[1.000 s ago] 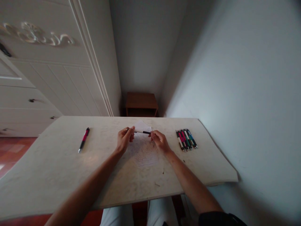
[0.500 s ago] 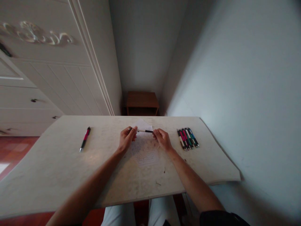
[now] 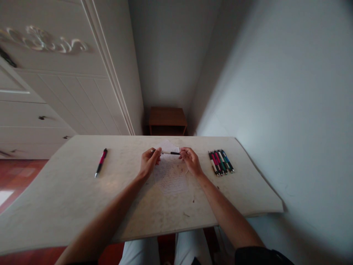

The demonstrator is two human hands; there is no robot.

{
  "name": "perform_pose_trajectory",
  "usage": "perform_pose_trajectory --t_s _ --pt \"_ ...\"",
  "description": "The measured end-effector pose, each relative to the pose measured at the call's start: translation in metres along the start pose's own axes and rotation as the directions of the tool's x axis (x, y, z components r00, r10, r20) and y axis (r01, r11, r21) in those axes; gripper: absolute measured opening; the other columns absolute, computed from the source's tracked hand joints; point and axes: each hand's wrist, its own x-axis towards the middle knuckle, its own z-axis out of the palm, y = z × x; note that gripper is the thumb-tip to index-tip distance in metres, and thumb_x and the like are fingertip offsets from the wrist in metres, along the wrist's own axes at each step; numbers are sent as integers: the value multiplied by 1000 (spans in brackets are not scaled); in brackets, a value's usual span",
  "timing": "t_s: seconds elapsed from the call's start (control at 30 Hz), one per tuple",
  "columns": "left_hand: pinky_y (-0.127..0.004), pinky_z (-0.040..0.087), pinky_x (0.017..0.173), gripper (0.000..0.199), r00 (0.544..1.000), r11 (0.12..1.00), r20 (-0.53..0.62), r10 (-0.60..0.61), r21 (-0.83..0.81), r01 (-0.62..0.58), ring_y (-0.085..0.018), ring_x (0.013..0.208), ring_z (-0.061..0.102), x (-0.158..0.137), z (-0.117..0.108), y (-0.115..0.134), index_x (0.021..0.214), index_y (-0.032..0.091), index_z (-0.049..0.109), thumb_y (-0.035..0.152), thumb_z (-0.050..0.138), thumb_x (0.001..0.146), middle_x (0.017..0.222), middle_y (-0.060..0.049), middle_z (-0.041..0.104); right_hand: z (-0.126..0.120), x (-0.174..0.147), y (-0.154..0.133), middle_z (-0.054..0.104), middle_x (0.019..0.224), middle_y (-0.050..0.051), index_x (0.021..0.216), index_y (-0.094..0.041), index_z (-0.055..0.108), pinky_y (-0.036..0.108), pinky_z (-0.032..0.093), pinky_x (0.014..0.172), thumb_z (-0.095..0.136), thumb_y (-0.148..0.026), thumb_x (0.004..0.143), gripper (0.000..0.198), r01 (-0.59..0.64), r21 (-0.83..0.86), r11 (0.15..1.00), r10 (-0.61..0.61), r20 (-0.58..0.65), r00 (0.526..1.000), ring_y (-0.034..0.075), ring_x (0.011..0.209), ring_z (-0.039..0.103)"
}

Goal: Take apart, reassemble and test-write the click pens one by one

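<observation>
A pen with a white barrel and black grip [image 3: 170, 153] lies level between my two hands, above the middle of the table. My left hand [image 3: 149, 162] pinches its clip end between thumb and fingers. At the black end, the fingertips of my right hand [image 3: 191, 162] are closed on the pen's tip. Beneath the hands a sheet of paper with faint writing [image 3: 171, 180] rests on the table. Off to the left lies a single pink and black pen [image 3: 101, 163]. To the right, several pens [image 3: 220, 162] in white, pink, green and blue lie side by side.
The pale, stained table [image 3: 68, 195] carries small dark scraps near my right forearm. A white cabinet [image 3: 82, 95] stands at the left, a bluish wall [image 3: 289, 110] at the right. Behind the table is a low brown wooden stand [image 3: 167, 116].
The fingers of my right hand have shifted slightly at the pen's tip. My left hand keeps its hold, and the view has moved a little.
</observation>
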Motion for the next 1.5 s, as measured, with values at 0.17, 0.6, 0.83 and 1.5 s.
perform_pose_trajectory --t_s 0.17,0.6,0.83,1.5 --pt "-20 36 42 38 1000 1000 16 12 0 -12 -7 42 45 0 0 2 60 16 53 46 63 81 50 2 50 -4 -2 -5 59 64 1 77 -19 62 26 45 63 45 -54 92 42 20 -198 980 -20 0 1000 16 65 58" --pt "-19 35 42 37 999 999 28 43 -32 -43 -7 43 44 1 -1 -2 61 16 53 44 63 83 51 3 50 -2 3 4 69 86 4 92 -21 65 32 49 77 70 -44 76 29 19 -99 995 -29 -95 995 19 80 63" --pt "-19 35 42 38 1000 1000 25 5 0 -5 -7 43 45 -1 1 3 61 16 54 47 64 80 50 3 51 -2 0 2 67 83 4 89 -19 65 30 48 76 51 -52 90 36 12 -154 988 -15 -19 1000 19 81 62" --pt "-19 36 43 39 999 999 30 34 4 -34 -7 44 45 -1 -1 2 62 16 53 48 64 81 51 4 50 -2 3 6 66 85 3 96 -20 63 29 47 76 65 -52 80 36 22 -78 997 -26 -43 999 18 81 60"
